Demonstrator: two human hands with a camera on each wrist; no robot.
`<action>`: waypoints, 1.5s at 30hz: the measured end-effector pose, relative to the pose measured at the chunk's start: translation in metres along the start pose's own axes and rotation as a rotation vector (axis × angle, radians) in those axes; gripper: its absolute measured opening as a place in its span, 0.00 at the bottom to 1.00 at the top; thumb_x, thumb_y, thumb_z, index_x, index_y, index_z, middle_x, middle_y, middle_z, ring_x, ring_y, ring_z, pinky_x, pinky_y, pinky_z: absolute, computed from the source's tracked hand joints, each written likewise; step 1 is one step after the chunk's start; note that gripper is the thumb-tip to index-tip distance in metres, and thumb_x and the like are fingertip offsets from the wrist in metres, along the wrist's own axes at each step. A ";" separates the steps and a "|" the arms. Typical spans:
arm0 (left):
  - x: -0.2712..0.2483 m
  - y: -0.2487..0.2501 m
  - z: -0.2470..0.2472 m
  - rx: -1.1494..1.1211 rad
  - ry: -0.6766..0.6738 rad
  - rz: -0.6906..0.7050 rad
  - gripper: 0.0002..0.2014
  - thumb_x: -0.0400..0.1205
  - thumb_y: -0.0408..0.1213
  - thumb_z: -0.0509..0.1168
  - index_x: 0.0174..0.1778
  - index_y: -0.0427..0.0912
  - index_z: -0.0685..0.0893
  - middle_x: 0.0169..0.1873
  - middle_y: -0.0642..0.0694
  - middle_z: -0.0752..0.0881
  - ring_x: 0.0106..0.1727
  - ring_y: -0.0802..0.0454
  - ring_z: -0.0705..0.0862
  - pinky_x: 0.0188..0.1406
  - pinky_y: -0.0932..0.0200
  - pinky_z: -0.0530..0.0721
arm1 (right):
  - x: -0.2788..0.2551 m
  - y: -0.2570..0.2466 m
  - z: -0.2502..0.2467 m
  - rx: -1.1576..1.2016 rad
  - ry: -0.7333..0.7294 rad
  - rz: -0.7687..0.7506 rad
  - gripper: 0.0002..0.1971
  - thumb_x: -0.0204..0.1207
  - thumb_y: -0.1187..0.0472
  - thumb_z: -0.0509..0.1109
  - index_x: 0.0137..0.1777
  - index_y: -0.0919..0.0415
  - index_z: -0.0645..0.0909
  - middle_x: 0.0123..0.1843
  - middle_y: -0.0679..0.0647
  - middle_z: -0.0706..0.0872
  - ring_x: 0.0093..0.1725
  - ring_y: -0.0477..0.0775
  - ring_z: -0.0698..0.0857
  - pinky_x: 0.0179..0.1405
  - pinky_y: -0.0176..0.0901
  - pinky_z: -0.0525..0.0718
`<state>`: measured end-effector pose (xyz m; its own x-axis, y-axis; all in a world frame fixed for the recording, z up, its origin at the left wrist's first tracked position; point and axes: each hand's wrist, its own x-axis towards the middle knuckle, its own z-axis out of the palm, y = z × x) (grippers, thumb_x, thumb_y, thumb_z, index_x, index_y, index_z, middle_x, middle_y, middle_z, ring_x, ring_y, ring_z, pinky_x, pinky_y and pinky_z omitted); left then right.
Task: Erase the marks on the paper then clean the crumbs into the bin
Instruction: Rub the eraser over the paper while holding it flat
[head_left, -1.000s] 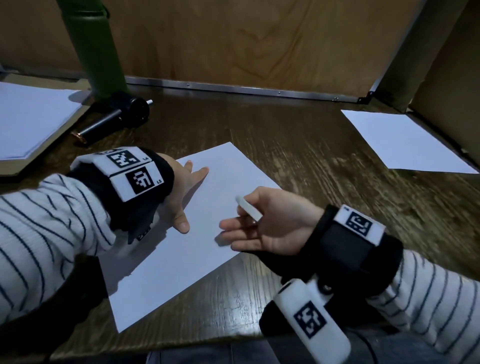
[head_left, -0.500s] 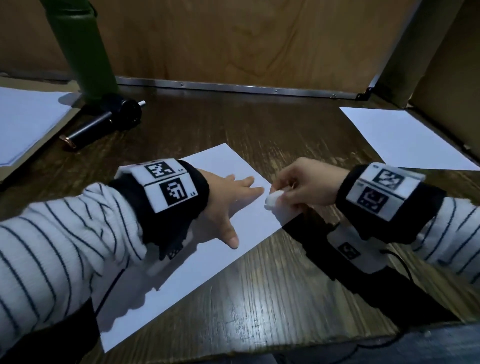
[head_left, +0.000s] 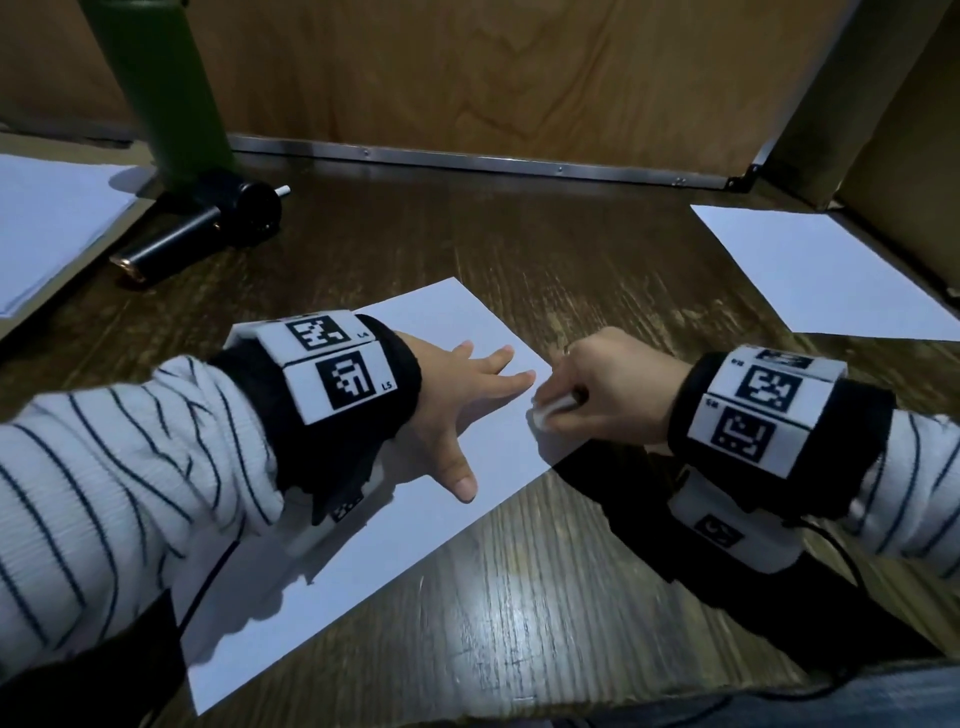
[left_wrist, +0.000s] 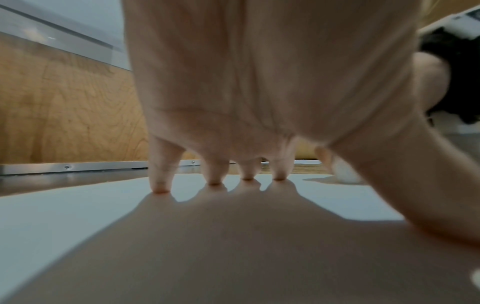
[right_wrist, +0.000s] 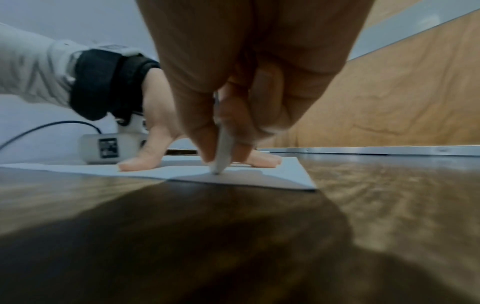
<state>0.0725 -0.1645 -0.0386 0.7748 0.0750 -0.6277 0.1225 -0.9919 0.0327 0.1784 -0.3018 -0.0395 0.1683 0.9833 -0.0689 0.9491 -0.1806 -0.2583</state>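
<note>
Far left on the dark wooden worktop (head_left: 545, 571): a stack of white sheets (head_left: 47, 218), then a green bottle (head_left: 156, 88) standing upright against the wooden back wall, with a black cylindrical tool (head_left: 208, 228) lying on its side at its foot

Centre: the paper (head_left: 395, 519), one white sheet lying flat and askew, no marks legible on it from the head view. Pressed flat on it, the left hand (head_left: 457, 395), grip fully spread, fingers straight and fanned, fingertips (left_wrist: 161, 188) touching the sheet, thumb splayed toward the near edge, holding nothing

Just right of those fingers, at the sheet's right corner: the right hand (head_left: 613, 395), grip closed round a white eraser (head_left: 545, 415), pinched between thumb and fingers, its lower end touching the paper (right_wrist: 215, 170). Left fingertips and eraser close together but apart

Further right: another white sheet (head_left: 810, 270) lying flat near the side wall, well apart from the hands. Crumbs and bin not made out
</note>
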 end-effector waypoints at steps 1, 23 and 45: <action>0.000 0.000 0.000 -0.003 -0.001 -0.002 0.60 0.66 0.61 0.73 0.79 0.61 0.31 0.80 0.56 0.30 0.83 0.46 0.33 0.81 0.36 0.49 | -0.002 -0.005 0.002 0.010 -0.033 -0.030 0.11 0.72 0.59 0.69 0.42 0.67 0.88 0.36 0.64 0.85 0.36 0.57 0.76 0.33 0.33 0.68; 0.000 -0.002 0.002 0.009 0.020 0.003 0.61 0.66 0.63 0.72 0.80 0.59 0.30 0.80 0.55 0.29 0.82 0.45 0.33 0.80 0.34 0.48 | -0.013 -0.025 0.008 0.017 -0.018 -0.002 0.15 0.63 0.51 0.56 0.20 0.58 0.64 0.22 0.54 0.67 0.27 0.54 0.64 0.28 0.28 0.67; 0.001 0.000 0.005 0.048 0.003 0.000 0.62 0.63 0.68 0.70 0.77 0.63 0.27 0.80 0.54 0.27 0.82 0.42 0.30 0.76 0.29 0.48 | -0.014 -0.024 0.007 0.078 -0.043 0.067 0.16 0.72 0.58 0.68 0.27 0.68 0.77 0.25 0.62 0.70 0.28 0.54 0.67 0.26 0.32 0.65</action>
<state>0.0700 -0.1645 -0.0436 0.7768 0.0751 -0.6252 0.0923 -0.9957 -0.0050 0.1509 -0.3117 -0.0391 0.2172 0.9675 -0.1298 0.9122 -0.2485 -0.3258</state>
